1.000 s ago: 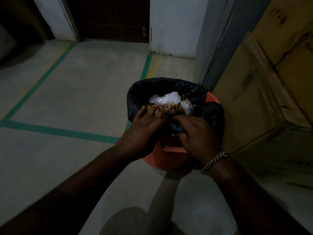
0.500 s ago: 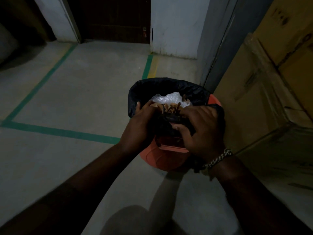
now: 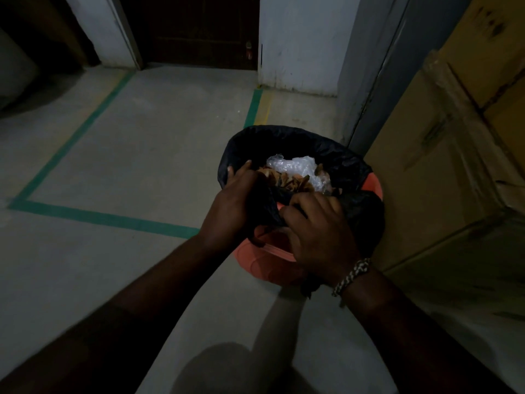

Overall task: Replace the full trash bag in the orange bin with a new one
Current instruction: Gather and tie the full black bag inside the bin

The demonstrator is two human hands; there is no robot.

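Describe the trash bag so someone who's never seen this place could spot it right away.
Find the stacked cardboard boxes on the right; an orange bin stands on the floor beside them. The black trash bag lines it, holding clear plastic and brown scraps. It is the only black, crinkled thing there, gripped by both hands.

You're in a dim room: grey concrete floor (image 3: 142, 155) with green tape lines (image 3: 105, 217), dark door (image 3: 199, 29) ahead, white wall (image 3: 298, 44), stacked cardboard boxes (image 3: 443, 155) right
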